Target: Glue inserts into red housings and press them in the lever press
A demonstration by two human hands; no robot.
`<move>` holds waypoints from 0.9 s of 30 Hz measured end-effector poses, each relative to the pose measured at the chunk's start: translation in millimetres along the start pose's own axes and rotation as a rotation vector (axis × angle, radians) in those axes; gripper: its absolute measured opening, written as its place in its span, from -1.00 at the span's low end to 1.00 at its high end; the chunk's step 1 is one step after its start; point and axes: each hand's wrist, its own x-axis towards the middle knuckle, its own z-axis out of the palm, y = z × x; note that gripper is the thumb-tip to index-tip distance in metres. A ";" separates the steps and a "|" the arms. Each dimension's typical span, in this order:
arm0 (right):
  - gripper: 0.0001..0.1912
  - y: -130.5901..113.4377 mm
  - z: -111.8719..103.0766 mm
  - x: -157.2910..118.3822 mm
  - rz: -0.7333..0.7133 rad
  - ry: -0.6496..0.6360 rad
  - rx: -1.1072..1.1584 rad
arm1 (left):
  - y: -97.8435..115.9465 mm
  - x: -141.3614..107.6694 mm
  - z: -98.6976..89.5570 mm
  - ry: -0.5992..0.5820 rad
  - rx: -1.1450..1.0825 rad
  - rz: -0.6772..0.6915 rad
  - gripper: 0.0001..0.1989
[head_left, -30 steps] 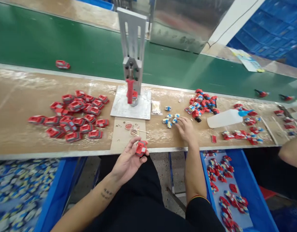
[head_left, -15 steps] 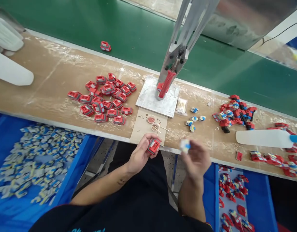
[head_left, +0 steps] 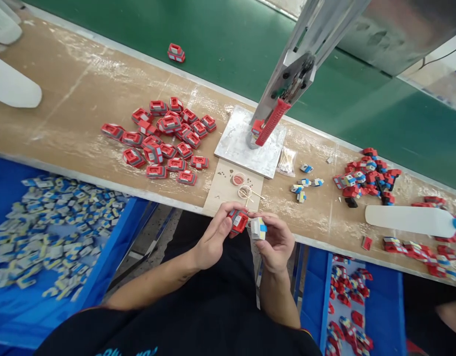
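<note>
My left hand (head_left: 214, 239) is closed around a red and grey plastic toy piece (head_left: 237, 222) with a recess in its top. In my right hand (head_left: 275, 244), pinched between thumb and fingers, is a white, blue and yellow plastic piece (head_left: 258, 229). The two pieces are side by side, close together, in front of the table edge. Just beyond my hands, two small cups (head_left: 244, 192) stand on a cardboard sheet (head_left: 225, 184), one with thin sticks lying across it.
A hand press with a red handle (head_left: 272, 122) stands on a metal plate (head_left: 231, 143). Red pieces (head_left: 168, 151) are heaped left of it, mixed parts (head_left: 368, 178) and a white bottle (head_left: 409, 220) lie right. Blue bins (head_left: 139, 217) flank me below the table.
My right hand has come left with the white, blue and yellow piece, up beside the red piece. My left hand has turned the red piece slightly. The view has shifted a little.
</note>
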 end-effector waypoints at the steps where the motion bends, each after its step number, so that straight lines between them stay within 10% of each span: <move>1: -0.56 1.2 1.7 -0.6 0.036 0.028 0.015 | -0.3 -0.6 -0.9 -0.001 0.012 0.002 -0.50; 14: -0.48 -24.7 22.3 -0.3 0.325 0.021 -0.052 | -11.2 6.5 -20.9 -0.059 0.556 0.519 -0.39; 21: -0.44 -27.7 25.4 3.2 0.225 -0.024 -0.315 | -9.3 14.1 -27.0 -0.113 0.682 0.414 -0.55; 27: -0.45 -16.5 7.9 8.1 0.127 -0.218 -0.175 | -1.5 14.8 -34.6 -0.323 0.571 0.624 -0.35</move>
